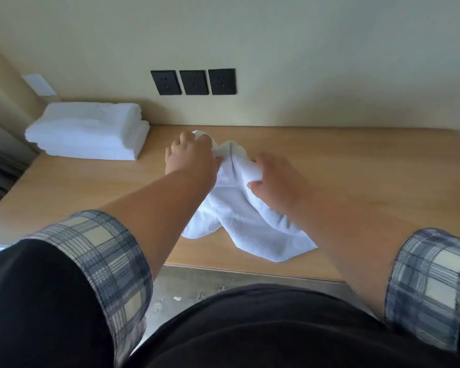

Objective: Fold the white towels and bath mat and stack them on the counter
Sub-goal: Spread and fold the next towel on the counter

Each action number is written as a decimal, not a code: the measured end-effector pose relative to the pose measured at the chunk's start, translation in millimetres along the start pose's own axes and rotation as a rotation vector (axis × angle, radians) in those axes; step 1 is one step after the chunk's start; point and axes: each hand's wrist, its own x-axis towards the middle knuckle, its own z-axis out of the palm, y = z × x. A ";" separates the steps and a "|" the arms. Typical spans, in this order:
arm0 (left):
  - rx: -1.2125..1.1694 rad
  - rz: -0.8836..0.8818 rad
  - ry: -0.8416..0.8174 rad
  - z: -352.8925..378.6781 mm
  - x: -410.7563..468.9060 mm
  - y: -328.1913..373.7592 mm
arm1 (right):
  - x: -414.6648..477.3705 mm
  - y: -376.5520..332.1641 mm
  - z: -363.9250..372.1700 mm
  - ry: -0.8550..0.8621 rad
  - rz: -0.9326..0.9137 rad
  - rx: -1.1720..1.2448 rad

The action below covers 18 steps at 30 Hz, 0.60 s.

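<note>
Holding towel (239, 224) crumpled on desk (356, 168) | we grip it: left hand (190, 152) far end, right hand (274, 181) middle | stack (88, 131) far left | likely risk: bunched cloth folds crooked, near corner slips off edge

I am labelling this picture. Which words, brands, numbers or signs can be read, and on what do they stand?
None can be read. The three black wall sockets show only holes, the pale wall plate is blank, and the folded towels and the loose towel show no tag or print.
</note>
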 end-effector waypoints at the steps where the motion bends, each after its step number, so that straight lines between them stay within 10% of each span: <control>1: 0.059 0.020 -0.021 7.4 2.2 0.4 | -3.1 0.9 7.8 -0.023 0.009 -0.028; 8: -0.019 0.589 -0.344 52.2 7.8 29.1 | -1.7 12.2 53.4 -0.163 -0.039 0.020; 18: 0.328 0.580 -0.274 90.8 32.3 70.4 | -27.0 95.1 55.4 -0.354 0.393 -0.021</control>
